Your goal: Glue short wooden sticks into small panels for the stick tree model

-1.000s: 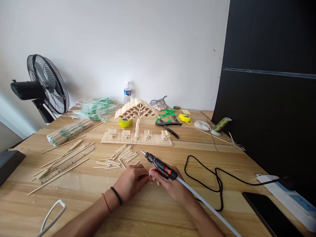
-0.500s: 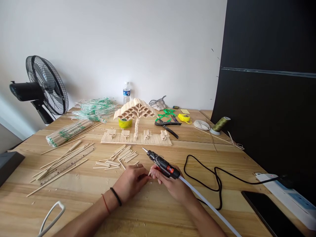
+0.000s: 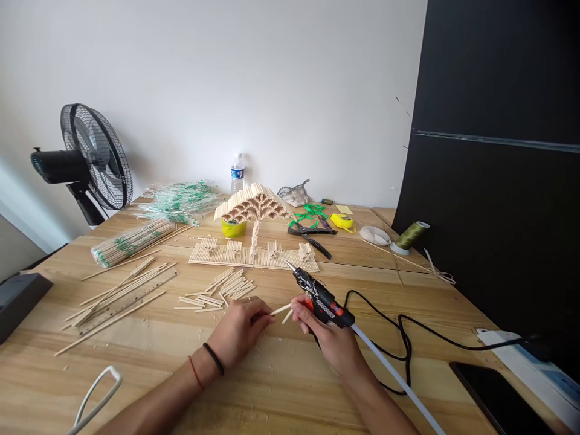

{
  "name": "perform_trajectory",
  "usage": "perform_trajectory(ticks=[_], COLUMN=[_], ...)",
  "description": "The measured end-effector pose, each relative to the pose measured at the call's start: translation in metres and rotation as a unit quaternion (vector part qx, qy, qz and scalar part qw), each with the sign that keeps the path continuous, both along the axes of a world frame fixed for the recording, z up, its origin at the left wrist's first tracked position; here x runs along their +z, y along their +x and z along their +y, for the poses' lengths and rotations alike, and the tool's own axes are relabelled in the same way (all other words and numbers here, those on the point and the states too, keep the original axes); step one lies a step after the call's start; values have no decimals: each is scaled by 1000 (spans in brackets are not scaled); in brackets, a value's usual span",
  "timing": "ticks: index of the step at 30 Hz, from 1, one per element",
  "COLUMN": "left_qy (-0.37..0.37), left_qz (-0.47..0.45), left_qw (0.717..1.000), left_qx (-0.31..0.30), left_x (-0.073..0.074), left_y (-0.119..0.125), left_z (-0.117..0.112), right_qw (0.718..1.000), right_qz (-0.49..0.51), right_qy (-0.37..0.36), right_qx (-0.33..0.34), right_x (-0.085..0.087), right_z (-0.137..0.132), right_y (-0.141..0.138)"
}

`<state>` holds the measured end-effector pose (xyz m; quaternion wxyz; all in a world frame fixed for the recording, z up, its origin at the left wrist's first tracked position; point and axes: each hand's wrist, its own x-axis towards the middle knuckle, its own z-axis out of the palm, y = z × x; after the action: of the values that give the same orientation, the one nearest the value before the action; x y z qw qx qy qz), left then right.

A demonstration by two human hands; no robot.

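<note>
My left hand point(image 3: 247, 329) is closed, its fingertips pinching one end of a short wooden stick point(image 3: 281, 309). My right hand point(image 3: 328, 338) grips a black hot glue gun point(image 3: 319, 295), with its metal nozzle pointing up and to the left. The right thumb and fingertips also touch the stick's other end, and a second short stick point(image 3: 287, 316) sticks out below them. Beyond the hands stands a stick-built model point(image 3: 255, 241): a tree with a broad canopy on a flat slatted base with several small pieces. Short cut sticks point(image 3: 233, 285) lie just in front of it.
To the left are long sticks beside a ruler point(image 3: 131, 299), a wrapped stick bundle point(image 3: 133, 241) and a fan point(image 3: 93, 157). Pliers point(image 3: 312, 232), a yellow tape measure point(image 3: 343, 222) and a thread spool point(image 3: 410, 237) lie behind right. A black cord point(image 3: 405, 338), phone point(image 3: 493, 396) and power strip point(image 3: 521, 356) occupy the right.
My right hand and the glue gun have moved to the right, away from my left hand. The sticks between the fingertips now show more. The whole view has shifted slightly.
</note>
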<state>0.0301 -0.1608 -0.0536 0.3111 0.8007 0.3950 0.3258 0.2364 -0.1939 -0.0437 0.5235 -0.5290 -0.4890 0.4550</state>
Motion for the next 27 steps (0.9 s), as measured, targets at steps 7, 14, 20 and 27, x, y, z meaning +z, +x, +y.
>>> perform_trajectory(ticks=[7, 14, 20, 27], left_qy=[-1, 15, 26, 31], left_qz=[-15, -37, -54, -76], left_qw=[1000, 999, 998, 997], left_qx=[5, 10, 16, 15], left_x=[1, 0, -1, -3], left_y=[0, -1, -3, -3], left_z=[1, 3, 4, 5], right_qw=[1000, 999, 998, 999], right_qz=[11, 19, 35, 38], right_qy=[15, 27, 34, 19], right_qx=[-10, -15, -29, -24], right_x=[-3, -4, -5, -7], right_z=[1, 1, 4, 4], right_y=[2, 2, 3, 2])
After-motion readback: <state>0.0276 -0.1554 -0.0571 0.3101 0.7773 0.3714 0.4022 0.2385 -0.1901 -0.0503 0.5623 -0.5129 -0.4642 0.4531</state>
